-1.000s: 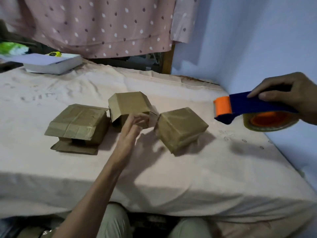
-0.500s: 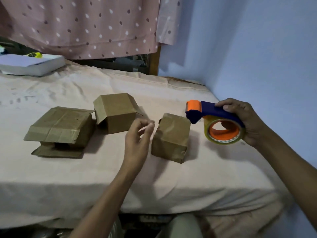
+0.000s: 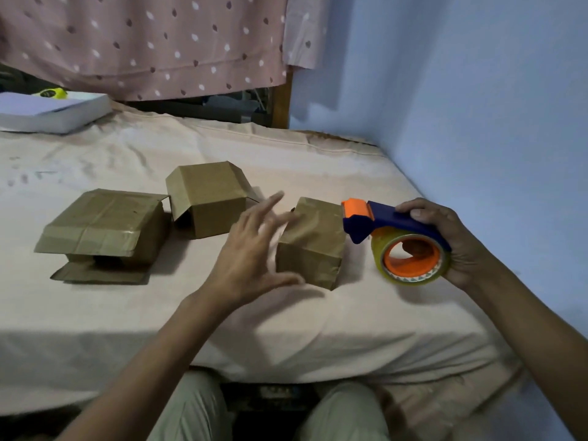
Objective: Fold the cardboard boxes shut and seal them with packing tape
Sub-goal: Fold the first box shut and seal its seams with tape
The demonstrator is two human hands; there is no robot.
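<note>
I have my right hand (image 3: 445, 240) wrapped around the blue-and-orange tape dispenser with its roll of clear packing tape (image 3: 404, 243), its orange front end just beside the top right edge of the small brown cardboard box with its flaps folded down (image 3: 313, 240). My left hand (image 3: 251, 256) hangs spread and empty just left of that box, fingers straight, gripping nothing.

I judge the step is taping this box: I would press my left palm flat on the flaps so they cannot spring up, then draw the dispenser straight across the seam.

Left of that box stands a second brown cardboard box with a flap hanging open (image 3: 206, 198), and further left a flatter brown box with flaps splayed (image 3: 101, 224). All rest on a wrinkled pale pink sheet over a bed-like surface (image 3: 318, 160). Behind hangs a pink dotted curtain (image 3: 143, 43); a blue wall (image 3: 477, 90) runs to the right.
</note>
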